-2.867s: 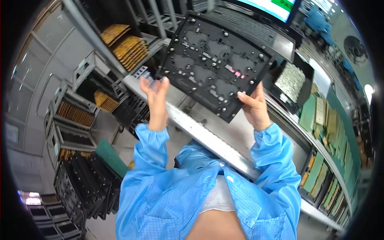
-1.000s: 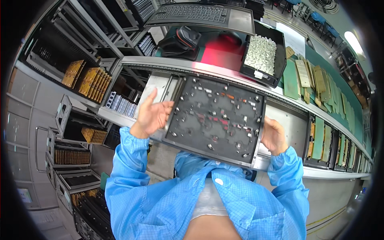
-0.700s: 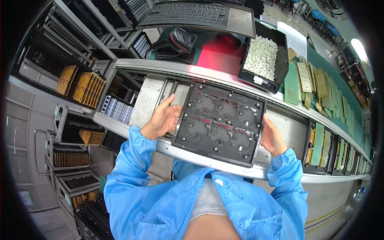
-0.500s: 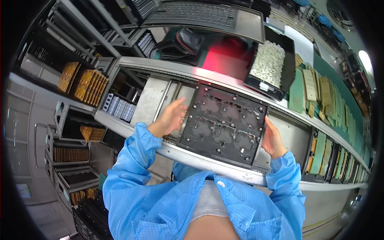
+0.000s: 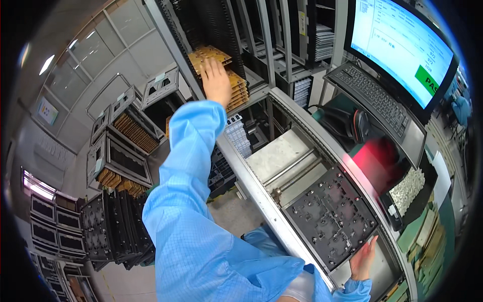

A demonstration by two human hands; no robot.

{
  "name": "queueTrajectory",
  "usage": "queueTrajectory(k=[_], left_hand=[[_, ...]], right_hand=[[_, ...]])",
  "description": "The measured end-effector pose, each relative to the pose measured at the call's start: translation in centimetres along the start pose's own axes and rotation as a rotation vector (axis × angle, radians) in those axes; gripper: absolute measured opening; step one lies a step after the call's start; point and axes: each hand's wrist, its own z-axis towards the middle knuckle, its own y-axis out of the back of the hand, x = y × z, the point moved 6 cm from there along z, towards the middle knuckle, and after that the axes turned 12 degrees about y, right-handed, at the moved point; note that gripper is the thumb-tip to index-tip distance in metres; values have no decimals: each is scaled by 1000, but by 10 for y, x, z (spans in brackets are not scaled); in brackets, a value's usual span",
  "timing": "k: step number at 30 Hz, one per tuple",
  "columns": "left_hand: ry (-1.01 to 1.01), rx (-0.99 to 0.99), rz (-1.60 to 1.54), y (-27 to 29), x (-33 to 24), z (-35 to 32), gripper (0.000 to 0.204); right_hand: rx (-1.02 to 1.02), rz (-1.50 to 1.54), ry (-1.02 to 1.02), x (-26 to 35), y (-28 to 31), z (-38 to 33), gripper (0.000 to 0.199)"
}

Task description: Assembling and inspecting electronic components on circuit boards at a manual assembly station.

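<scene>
My left hand [image 5: 216, 81] is stretched out to the far left, over a stack of amber circuit boards [image 5: 238, 91] in a tall black slotted rack. Its fingers lie extended across the upper boards; the thumb is hidden. A flat black fixture plate [image 5: 329, 217] with cut-out recesses and small metal pins rests across the rails of the metal conveyor. By the plate's near right corner is my right hand [image 5: 363, 259], fingers straight and close to the edge; whether they touch it I cannot tell.
Beyond the conveyor are a handheld scanner [image 5: 358, 125], a keyboard [image 5: 372, 95], a lit monitor [image 5: 397, 40] and a black bin of small white pieces [image 5: 408, 190]. Green and tan board strips [image 5: 425, 236] lie at the right. Black fixture plates [image 5: 113, 226] and racks of boards stand at the left.
My view has swung left. My left hand has gone from beside the black fixture plate to the amber boards in the rack. My right hand stays by the plate's right side.
</scene>
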Motion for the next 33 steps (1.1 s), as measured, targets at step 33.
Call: queueTrajectory(k=[33], left_hand=[[-830,668,-1457,289,-126,-200,77]], right_hand=[[133,-312,65,39,-150,49,42]])
